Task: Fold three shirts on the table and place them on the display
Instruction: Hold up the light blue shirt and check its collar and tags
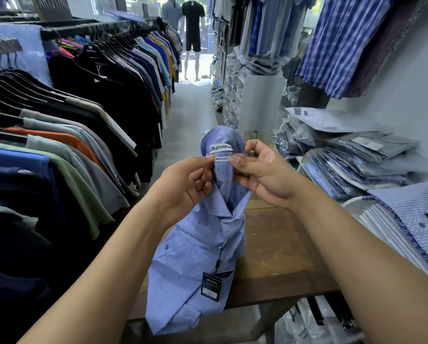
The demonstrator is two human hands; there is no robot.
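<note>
I hold a light-blue, fine-checked shirt (195,256) up by its collar (222,145) over the near end of a wooden counter (277,244). The collar stands open toward me and shows a white neck label (220,148) reading "Blentino", with a smaller strip below it marked "Regular Fit". A dark hang tag (211,285) dangles on a black cord against the shirt's front. One small button shows on the left of the body.

The shirt's long axis runs from the raised collar, up and away from me, down to its lower end. That end lies bunched on the counter and hangs over the near edge. The cloth is creased and partly doubled over itself.

My left hand (185,187) pinches the left side of the collar between thumb and curled fingers. My right hand (265,175) pinches the right side just beside the label, thumb and forefinger closed on the fabric, the other fingers bent behind it.

On the right edge of the counter, a second checked shirt (416,214) lies flat on a white stack. Behind it, bagged shirts (357,165) are piled on shelving along the wall. A long rack of hanging shirts (83,135) lines the left of the aisle. A mannequin in black (192,33) stands at the far end.
</note>
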